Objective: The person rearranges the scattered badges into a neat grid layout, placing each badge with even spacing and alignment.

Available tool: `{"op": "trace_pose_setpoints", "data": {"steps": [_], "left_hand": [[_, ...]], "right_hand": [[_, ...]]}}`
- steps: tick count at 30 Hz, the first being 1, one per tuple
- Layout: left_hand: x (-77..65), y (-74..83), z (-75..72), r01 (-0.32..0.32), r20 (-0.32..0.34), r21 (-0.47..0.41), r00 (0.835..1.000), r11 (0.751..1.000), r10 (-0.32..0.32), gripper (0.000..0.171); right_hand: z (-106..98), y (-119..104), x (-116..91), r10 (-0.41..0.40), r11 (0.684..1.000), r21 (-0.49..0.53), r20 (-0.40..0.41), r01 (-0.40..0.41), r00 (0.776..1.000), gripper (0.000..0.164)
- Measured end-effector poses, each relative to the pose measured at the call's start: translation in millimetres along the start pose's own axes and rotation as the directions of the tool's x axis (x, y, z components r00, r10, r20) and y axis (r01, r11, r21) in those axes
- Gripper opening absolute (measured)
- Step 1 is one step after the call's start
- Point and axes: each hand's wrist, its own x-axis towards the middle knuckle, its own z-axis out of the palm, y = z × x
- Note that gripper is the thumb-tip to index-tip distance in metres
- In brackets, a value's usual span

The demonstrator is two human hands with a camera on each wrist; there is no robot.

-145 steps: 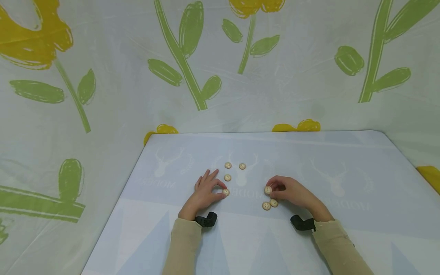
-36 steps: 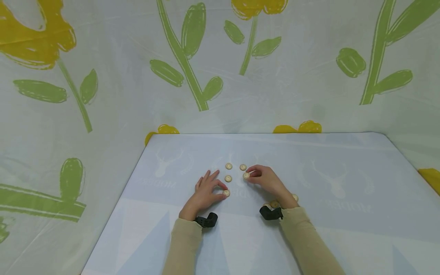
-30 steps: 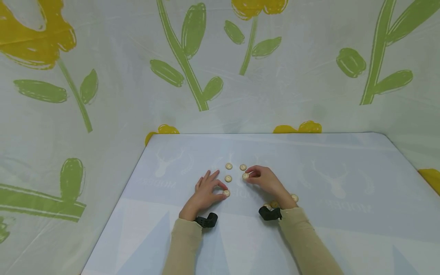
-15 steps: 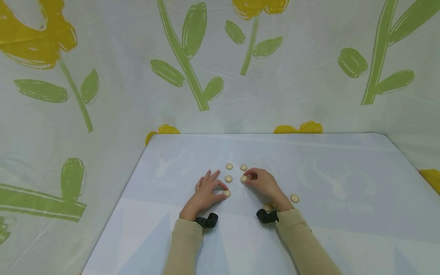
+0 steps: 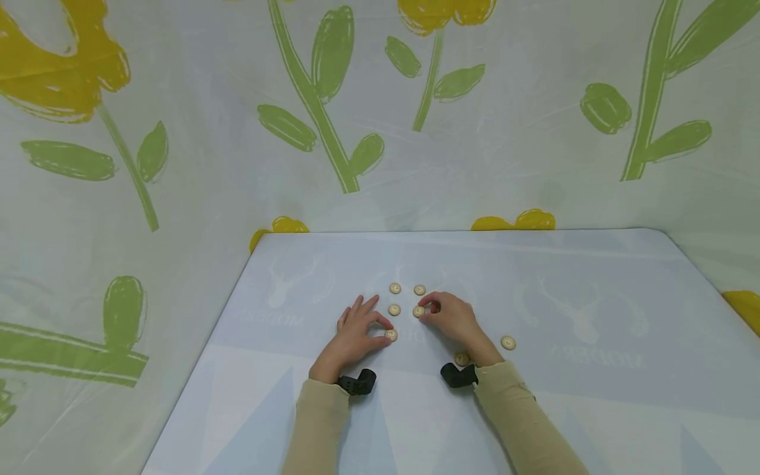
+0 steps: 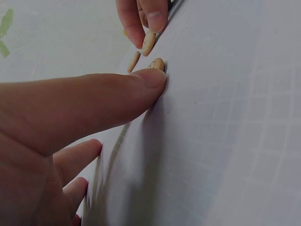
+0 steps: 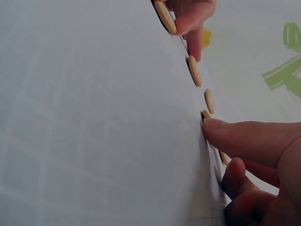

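In the head view my left hand (image 5: 354, 334) pinches a small round wooden disc (image 5: 390, 335) with dark marks between thumb and index finger; its other fingers are spread. To its right, my right hand (image 5: 454, 318) pinches a similar disc (image 5: 418, 311) at the table surface. Behind these lie a back left disc (image 5: 395, 288), a back right disc (image 5: 419, 289) and a middle left disc (image 5: 394, 310), all flat. The left thumb (image 6: 146, 84) covers part of its disc in the left wrist view. The right thumb (image 7: 225, 132) partly hides the other in the right wrist view.
One more disc (image 5: 508, 343) lies right of the right forearm. Another disc (image 5: 462, 359) sits beside that wrist, just behind its black wrist camera (image 5: 458, 375). All rest on a pale patterned table (image 5: 594, 277), with a flower-printed curtain (image 5: 475, 165) beyond its back edge.
The right hand has moved left and away from the front discs, carrying one disc, then drew it slightly nearer below the back right disc. The left hand has stayed in place.
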Motion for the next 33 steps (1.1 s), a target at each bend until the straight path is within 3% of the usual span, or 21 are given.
{"op": "trace_pose_setpoints", "data": {"steps": [33], "left_hand": [[-0.2, 1.6, -0.4, 0.015, 0.005, 0.002, 1.0, 1.0, -0.015, 0.013]], "right_hand": [[1.4, 0.7, -1.0, -0.009, 1.0, 0.003, -0.014, 0.009, 1.0, 0.018]]}}
